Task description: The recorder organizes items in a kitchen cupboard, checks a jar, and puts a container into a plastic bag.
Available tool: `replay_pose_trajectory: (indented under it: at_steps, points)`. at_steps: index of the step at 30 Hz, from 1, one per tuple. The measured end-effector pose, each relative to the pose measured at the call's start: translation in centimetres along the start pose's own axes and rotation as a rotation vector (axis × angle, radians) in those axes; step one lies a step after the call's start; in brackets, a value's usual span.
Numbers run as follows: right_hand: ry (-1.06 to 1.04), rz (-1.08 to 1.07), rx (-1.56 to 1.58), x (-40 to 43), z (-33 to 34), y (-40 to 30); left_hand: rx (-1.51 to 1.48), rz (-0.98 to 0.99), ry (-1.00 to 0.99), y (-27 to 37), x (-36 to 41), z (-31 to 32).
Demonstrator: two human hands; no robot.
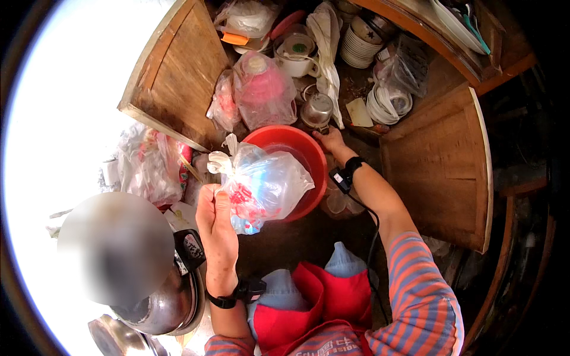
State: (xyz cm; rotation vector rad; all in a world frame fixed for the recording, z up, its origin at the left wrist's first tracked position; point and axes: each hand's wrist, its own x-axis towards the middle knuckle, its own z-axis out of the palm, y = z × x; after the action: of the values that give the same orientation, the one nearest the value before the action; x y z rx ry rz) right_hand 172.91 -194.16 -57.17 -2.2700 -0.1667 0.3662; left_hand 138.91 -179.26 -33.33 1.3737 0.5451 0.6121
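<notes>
My left hand (219, 222) grips a knotted clear plastic bag (276, 182) with red print and something blue inside. The bag hangs over a red plastic basin (311, 155) and hides part of it. My right hand (331, 140) reaches past the basin's far right rim. Its fingers are at the handle of a small metal pot (317, 109); they seem closed on it, though the grip is partly hidden. Left of the pot sits a pink item in a clear plastic bag (262, 91). A white enamel mug (296, 66) stands behind.
Open wooden cabinet doors flank me, left (178, 71) and right (441, 164). Inside are stacked bowls (360, 46), white dishes (383, 104) and a pale cloth (327, 49). Plastic bags (151, 169) and a metal pot (156, 307) lie at left. A cable runs from my right wrist.
</notes>
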Motion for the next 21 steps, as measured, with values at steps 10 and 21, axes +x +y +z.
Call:
replay_pose_trajectory:
  at_steps: [10, 21]
  points:
    - [-0.058, -0.055, 0.367, 2.3, 0.9, -2.4, 0.053, 0.008, 0.02, 0.0, 0.1, -0.3]
    - [-0.178, -0.137, -0.039, 3.0, 1.2, -1.7, 0.071, -0.037, 0.031, 0.2, -0.2, 0.0]
